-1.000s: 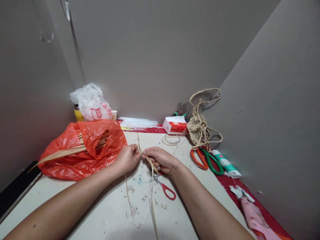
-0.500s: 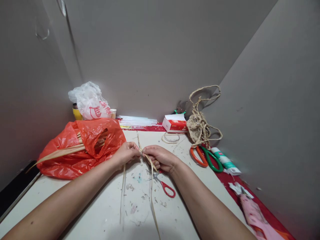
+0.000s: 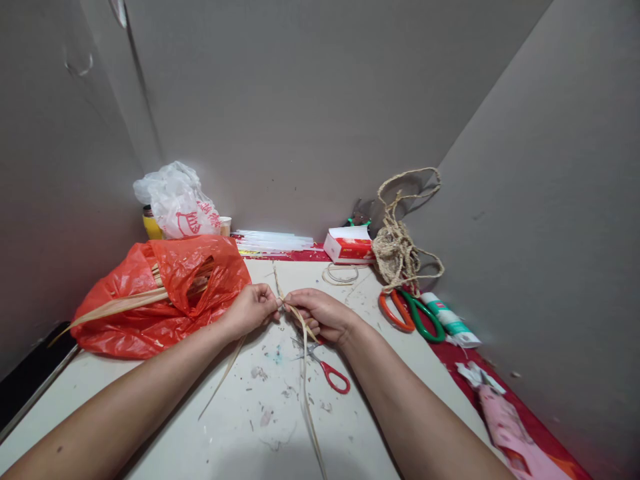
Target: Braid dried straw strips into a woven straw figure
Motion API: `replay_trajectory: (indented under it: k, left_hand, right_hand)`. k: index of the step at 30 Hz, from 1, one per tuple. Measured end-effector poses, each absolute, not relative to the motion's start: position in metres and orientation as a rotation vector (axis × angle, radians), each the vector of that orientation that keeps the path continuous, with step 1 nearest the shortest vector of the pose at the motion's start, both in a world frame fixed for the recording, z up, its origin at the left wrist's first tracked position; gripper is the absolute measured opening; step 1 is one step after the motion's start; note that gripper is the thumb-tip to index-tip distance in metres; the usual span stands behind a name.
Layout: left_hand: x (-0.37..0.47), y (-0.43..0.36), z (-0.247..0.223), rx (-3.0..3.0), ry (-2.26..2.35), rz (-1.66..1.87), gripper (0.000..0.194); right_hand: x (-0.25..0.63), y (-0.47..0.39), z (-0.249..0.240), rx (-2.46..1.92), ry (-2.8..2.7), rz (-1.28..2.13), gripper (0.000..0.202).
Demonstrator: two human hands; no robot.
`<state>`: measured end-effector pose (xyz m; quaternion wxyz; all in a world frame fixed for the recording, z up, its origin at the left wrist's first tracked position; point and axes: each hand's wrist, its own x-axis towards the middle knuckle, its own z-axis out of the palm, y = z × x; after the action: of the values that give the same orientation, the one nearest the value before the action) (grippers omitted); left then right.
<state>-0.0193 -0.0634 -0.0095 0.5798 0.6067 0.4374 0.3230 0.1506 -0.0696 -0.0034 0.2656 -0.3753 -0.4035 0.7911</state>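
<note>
Pale dried straw strips [image 3: 304,373] meet in a narrow twisted cord [image 3: 278,280] between my hands over the white tabletop. My left hand [image 3: 255,308] pinches the strips at the join, and a loose end trails from below it toward the lower left. Right beside it, my right hand [image 3: 323,313] also pinches the strips with thumb and forefinger; long ends hang from it toward the table's near edge. The fingertips nearly touch. Under my right hand lies a pair of small red-handled scissors [image 3: 334,377], its blades partly covered.
An orange-red plastic bag [image 3: 125,327] of straw lies at left, a white plastic bag [image 3: 175,200] behind it. Clear sticks [image 3: 275,241], a red-and-white box [image 3: 350,247], braided rope [image 3: 397,253] and large scissors handles [image 3: 425,320] line the back and right. Straw scraps dot the table.
The loose end under my left hand has swung left, from hanging straight to slanting away. The ends below my right hand have shifted slightly. Both hands stay at the join.
</note>
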Motion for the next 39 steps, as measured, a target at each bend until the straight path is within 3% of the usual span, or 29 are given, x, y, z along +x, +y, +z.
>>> replay_trajectory:
  k: [18, 28, 39]
  left_hand:
    - [-0.020, -0.062, -0.005, 1.165, 0.951, 0.730, 0.021]
    - [-0.018, -0.062, 0.000, 1.142, 1.083, 0.652, 0.021]
    - [-0.013, -0.063, -0.006, 1.176, 1.197, 0.708, 0.012]
  right_hand:
    - [0.144, -0.074, 0.000, -1.174, -1.175, 2.019, 0.018]
    - [0.135, -0.081, -0.001, -1.521, -1.881, 1.057, 0.019]
    - [0.136, -0.093, 0.020, -1.609, -2.136, 0.801, 0.021]
